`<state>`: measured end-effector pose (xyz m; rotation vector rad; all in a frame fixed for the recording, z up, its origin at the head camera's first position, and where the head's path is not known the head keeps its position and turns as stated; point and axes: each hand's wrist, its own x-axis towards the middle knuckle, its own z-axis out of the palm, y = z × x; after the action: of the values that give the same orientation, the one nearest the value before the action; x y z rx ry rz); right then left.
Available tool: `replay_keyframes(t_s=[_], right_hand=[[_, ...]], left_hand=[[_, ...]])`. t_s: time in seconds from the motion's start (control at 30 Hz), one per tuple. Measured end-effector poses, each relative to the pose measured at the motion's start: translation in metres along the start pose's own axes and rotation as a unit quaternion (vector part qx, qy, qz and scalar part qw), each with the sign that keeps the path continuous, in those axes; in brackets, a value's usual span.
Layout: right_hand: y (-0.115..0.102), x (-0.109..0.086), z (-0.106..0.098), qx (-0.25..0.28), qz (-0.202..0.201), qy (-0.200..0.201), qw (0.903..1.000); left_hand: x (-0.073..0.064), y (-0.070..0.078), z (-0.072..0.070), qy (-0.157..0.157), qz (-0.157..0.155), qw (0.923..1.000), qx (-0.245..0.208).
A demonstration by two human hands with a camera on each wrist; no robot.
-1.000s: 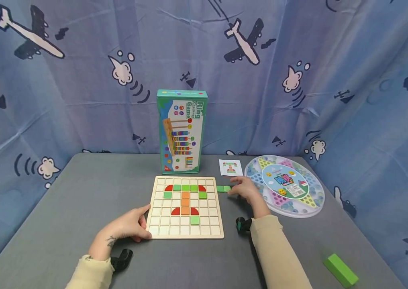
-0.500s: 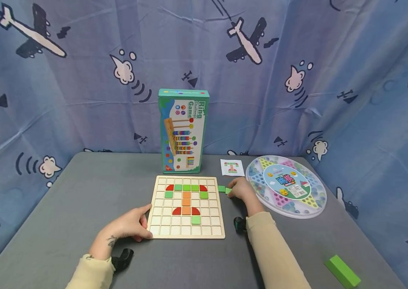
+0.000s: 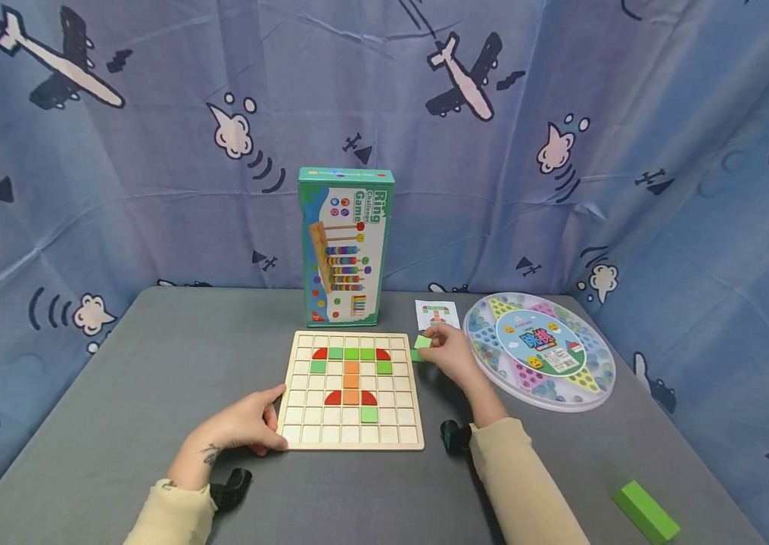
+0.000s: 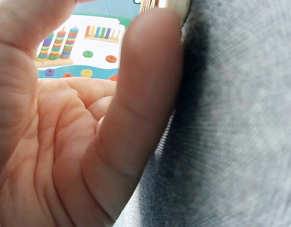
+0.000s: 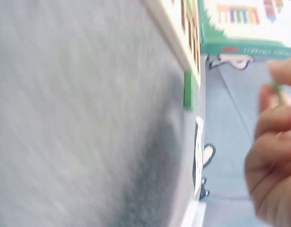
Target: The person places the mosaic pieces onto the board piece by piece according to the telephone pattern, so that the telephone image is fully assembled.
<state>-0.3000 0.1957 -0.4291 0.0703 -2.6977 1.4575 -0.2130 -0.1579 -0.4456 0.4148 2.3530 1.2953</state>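
Between the thumb and fingers of my right hand (image 3: 454, 354) is a small green square tile (image 3: 422, 343), pinched and raised off the table. Blurred, that tile shows as a thin green edge in the right wrist view. Another green tile (image 5: 189, 90) lies on the table against the right edge of the wooden grid board (image 3: 303, 433). Red quarter-round, orange and green tiles sit in the board's cells, forming a mushroom-like pattern. My left hand (image 3: 238, 425) touches the board's left edge, its index finger and thumb spread apart near the front corner.
A white pattern card (image 3: 436, 312) lies beyond my right hand, beside a round Chinese checkers set (image 3: 540, 352). The tall green game box (image 3: 346, 250) stands behind the board. A green block (image 3: 646, 512) lies at front right. The patterned curtain (image 3: 173, 189) hangs behind the table.
My right hand has picked up the outer of two green tiles lying right of the board, moving it up and slightly left. My left hand stays at the board's edge.
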Motion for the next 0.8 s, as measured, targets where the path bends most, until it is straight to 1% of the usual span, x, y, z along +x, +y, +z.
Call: replay_keyframes(t_s=[0.07, 0.13, 0.23, 0.3, 0.4, 0.47, 0.53, 0.63, 0.7, 0.8], right_hand=[[-0.005, -0.005, 0.004, 0.073, -0.011, -0.009, 0.9972], [-0.01, -0.01, 0.009, 0.136, -0.017, -0.021, 0.9903], [-0.017, -0.018, 0.016, 0.2, -0.021, -0.047, 0.9784], [-0.022, -0.023, 0.021, 0.229, -0.023, -0.067, 0.9709], [-0.027, -0.029, 0.029, 0.25, -0.024, -0.1, 0.9627], [-0.031, -0.033, 0.034, 0.255, -0.024, -0.118, 0.9594], [-0.034, -0.036, 0.04, 0.258, -0.023, -0.136, 0.9563], [-0.037, -0.041, 0.046, 0.251, -0.029, -0.158, 0.9544], [-0.038, -0.044, 0.05, 0.249, -0.042, -0.173, 0.9521], [-0.038, -0.047, 0.054, 0.232, -0.067, -0.19, 0.9516]], left_hand=[[0.0, 0.0, 0.0, 0.001, -0.001, 1.0, 0.002], [0.0, 0.0, 0.0, 0.002, -0.003, 1.0, 0.004], [0.0, 0.001, 0.0, 0.004, -0.004, 1.0, 0.006], [0.0, 0.001, 0.0, 0.005, -0.004, 0.9999, 0.007], [0.0, 0.002, 0.0, 0.007, -0.004, 0.9999, 0.009], [0.0, 0.002, 0.0, 0.008, -0.004, 0.9999, 0.011], [0.0, 0.002, 0.0, 0.008, -0.003, 0.9999, 0.011], [-0.001, 0.002, 0.001, 0.007, 0.0, 0.9999, 0.01], [-0.001, 0.002, 0.001, 0.007, 0.0, 0.9999, 0.009], [-0.001, 0.002, 0.001, 0.007, -0.001, 0.9999, 0.009]])
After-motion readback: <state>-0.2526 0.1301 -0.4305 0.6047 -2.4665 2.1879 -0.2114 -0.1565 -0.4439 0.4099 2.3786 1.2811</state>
